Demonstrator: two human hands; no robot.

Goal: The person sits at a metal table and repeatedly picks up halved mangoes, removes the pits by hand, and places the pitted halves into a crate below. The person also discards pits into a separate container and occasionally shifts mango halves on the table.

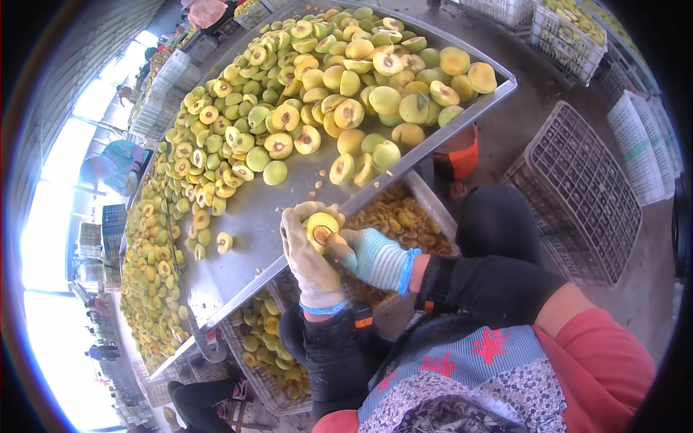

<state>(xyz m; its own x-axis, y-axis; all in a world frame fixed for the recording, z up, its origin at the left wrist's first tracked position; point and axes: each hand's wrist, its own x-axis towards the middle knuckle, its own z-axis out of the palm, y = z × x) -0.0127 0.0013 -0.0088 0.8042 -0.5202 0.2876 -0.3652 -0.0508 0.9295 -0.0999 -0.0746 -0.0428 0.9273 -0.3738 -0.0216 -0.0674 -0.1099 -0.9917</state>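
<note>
My left hand [312,260], in a beige work glove with a blue cuff under it, is closed around a halved yellow-green stone fruit [322,228], its cut face turned up. My right hand [368,254], in a striped teal and white glove, has its fingers at the brown centre of that half; whether they hold a tool is hidden. Both hands are over the near rim of a metal table [417,146]. Beyond them lies a heap of halved and whole fruit [303,81]. A few loose stones [318,185] lie on the metal.
Below the rim stand a crate of brown pits or scraps [400,216] and a crate of fruit halves [268,341]. An upturned plastic crate [584,189] is at the right, near an orange container [460,157]. A co-worker [111,168] is across the table; another person's legs [208,403] show bottom left.
</note>
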